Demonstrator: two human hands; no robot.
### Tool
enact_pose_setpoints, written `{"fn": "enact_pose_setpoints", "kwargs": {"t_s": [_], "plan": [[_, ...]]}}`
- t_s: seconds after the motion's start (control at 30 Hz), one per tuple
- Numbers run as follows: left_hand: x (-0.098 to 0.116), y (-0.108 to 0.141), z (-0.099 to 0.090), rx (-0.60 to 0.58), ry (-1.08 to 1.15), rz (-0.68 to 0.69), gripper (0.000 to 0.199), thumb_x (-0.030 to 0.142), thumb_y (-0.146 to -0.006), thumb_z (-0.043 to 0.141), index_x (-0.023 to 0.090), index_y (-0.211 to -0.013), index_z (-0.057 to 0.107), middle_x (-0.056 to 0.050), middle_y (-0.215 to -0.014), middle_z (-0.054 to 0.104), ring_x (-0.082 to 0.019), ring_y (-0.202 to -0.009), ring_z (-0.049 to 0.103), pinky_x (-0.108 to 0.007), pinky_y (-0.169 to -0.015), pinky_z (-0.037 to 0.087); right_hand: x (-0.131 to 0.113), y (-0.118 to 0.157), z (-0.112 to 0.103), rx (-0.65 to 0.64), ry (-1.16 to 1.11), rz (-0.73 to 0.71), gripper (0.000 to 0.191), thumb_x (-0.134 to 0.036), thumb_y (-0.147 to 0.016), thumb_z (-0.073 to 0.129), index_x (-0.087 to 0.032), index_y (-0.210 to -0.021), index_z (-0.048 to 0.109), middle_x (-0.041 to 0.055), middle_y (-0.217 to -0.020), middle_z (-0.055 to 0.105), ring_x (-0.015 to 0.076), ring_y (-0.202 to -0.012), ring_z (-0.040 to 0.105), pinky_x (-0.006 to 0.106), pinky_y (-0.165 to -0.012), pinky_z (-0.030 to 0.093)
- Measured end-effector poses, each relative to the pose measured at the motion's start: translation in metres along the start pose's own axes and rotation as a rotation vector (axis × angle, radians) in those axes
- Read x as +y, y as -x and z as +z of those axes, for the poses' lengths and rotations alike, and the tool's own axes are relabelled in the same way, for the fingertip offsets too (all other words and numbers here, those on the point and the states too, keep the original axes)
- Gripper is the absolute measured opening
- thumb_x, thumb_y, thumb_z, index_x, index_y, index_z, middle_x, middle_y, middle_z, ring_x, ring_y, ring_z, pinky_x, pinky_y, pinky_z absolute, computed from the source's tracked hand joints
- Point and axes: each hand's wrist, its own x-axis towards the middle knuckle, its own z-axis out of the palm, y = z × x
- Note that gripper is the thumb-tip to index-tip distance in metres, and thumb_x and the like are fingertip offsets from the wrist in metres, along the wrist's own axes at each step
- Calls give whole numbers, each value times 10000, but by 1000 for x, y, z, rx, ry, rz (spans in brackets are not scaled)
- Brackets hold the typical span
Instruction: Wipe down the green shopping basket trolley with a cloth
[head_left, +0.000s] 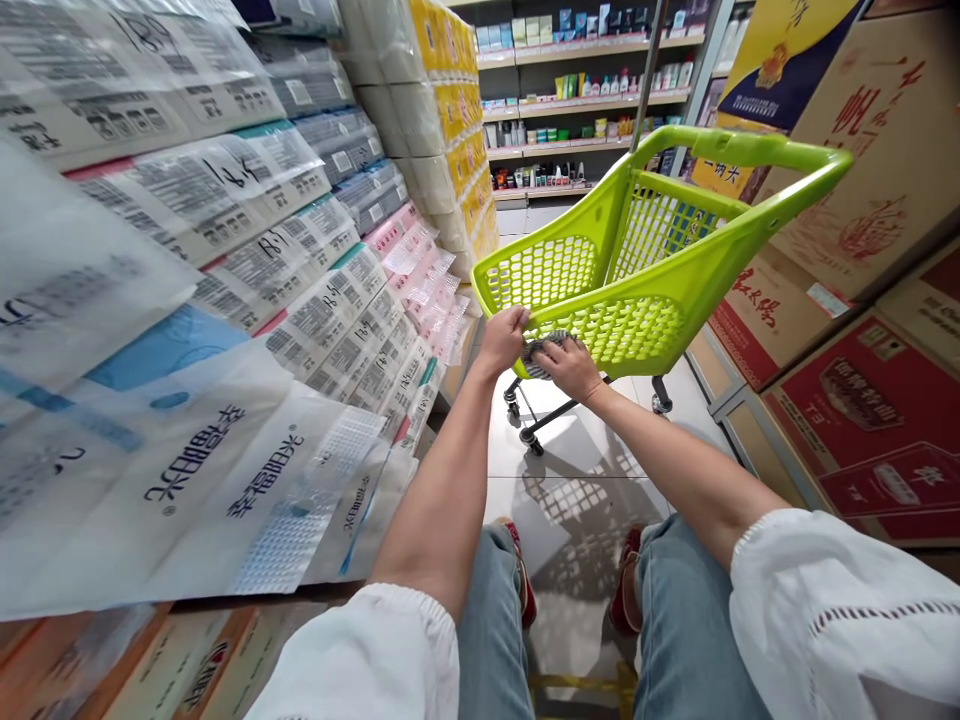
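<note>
A lime-green plastic shopping cart (652, 290) stands before me on the tiled floor, its handle toward the upper right. My left hand (505, 338) is closed around the cart's front upper corner. My right hand (568, 366) presses a bunched grey cloth (536, 358) against the near side panel, just below the rim. The fingers of that hand curl over the cloth and partly hide it. The cart's lattice basket shows nothing lying in it.
Stacked tissue packs (300, 290) rise close on the left, with yellow-wrapped rolls (454, 130) behind them. Cardboard cartons (840, 230) line the right side. Shelves of bottles and boxes (592, 100) stand at the back. Tiled floor (570, 470) lies between my feet and the cart.
</note>
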Motion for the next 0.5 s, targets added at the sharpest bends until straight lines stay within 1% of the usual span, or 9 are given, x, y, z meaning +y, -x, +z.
{"fn": "enact_pose_setpoints", "kwargs": {"t_s": [0.1, 0.17, 0.2, 0.27, 0.37, 0.43, 0.5], "plan": [[-3, 1, -2, -8, 26, 11, 267, 300, -923, 405, 202, -679, 450, -12, -749, 569, -145, -704, 486, -265, -656, 389, 1, 18, 6, -94, 27, -62, 334, -198, -946, 429, -314, -1198, 615, 67, -1222, 620, 240, -1024, 504, 401, -874, 350], [-5, 3, -3, -17, 39, 16, 264, 303, -924, 400, 202, -687, 454, -14, -760, 575, -144, -713, 491, -262, -664, 393, 3, 20, 0, -95, 45, -71, 323, -205, -950, 426, -317, -1182, 620, 64, -1206, 624, 242, -1027, 506, 396, -861, 357], [-5, 3, -4, -20, 45, 20, 261, 302, -924, 398, 201, -691, 460, -15, -766, 579, -144, -716, 495, -261, -668, 396, 5, 16, -5, -72, 52, -70, 318, -219, -958, 413, -316, -1177, 622, 64, -1201, 624, 241, -1019, 506, 394, -855, 359], [-6, 4, -5, -22, 52, 28, 253, 296, -921, 397, 200, -701, 475, -16, -775, 590, -144, -722, 503, -262, -676, 404, 7, 1, -21, 13, 61, -46, 323, -251, -974, 383, -308, -1188, 619, 70, -1215, 612, 241, -1014, 499, 398, -862, 354], [-7, 6, -8, -33, 63, 37, 212, 268, -904, 409, 197, -734, 513, -22, -811, 617, -149, -750, 518, -267, -705, 416, 5, -25, -41, 143, 48, 33, 343, -264, -974, 390, -302, -1254, 583, 87, -1274, 572, 262, -1082, 468, 424, -910, 331], [-8, 6, -9, -41, 75, 41, 195, 253, -895, 411, 195, -751, 528, -25, -828, 626, -151, -768, 524, -266, -718, 419, 1, -35, -45, 166, 30, 72, 353, -266, -973, 393, -316, -1278, 565, 87, -1303, 554, 269, -1099, 458, 430, -912, 325], [-8, 6, -10, -39, 78, 38, 220, 272, -905, 404, 196, -733, 518, -23, -806, 616, -149, -753, 519, -263, -703, 413, -3, -33, -39, 133, 19, 67, 347, -270, -976, 389, -330, -1265, 572, 79, -1304, 558, 261, -1076, 468, 418, -889, 331]]}}
